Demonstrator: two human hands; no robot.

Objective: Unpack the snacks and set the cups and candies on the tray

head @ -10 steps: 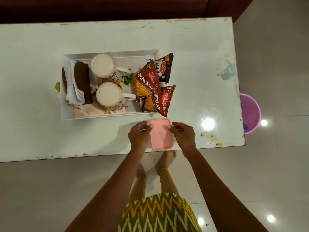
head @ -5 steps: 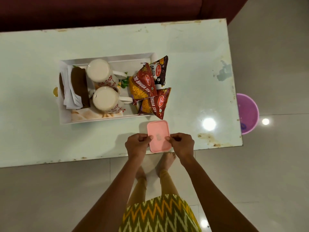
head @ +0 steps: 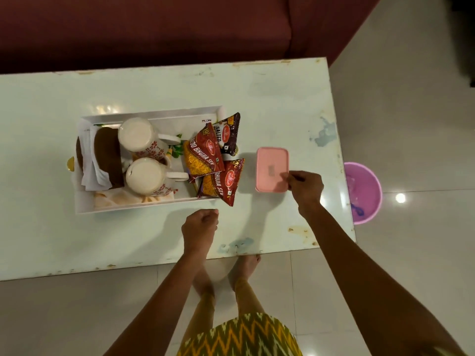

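A white tray (head: 144, 114) sits on the pale table (head: 270, 98). It holds two white floral cups (head: 140, 136) (head: 146, 177), a brown holder with white napkins (head: 102, 158) and three red snack packets (head: 203, 156) that hang over its right end. To the right of the packets a pink lidded box (head: 271, 167) lies flat on the table. My right hand (head: 305, 187) pinches its near right edge. My left hand (head: 200, 228) hovers curled over the table in front of the tray, holding nothing.
A dark red sofa (head: 154, 27) runs behind the table. A purple bucket (head: 365, 191) stands on the tiled floor just past the table's right edge. My bare feet (head: 244, 268) are under the near table edge.
The pink box has moved from the near table edge, where both hands held it, up and to the right beside the snack packets. My left hand has let go of it.
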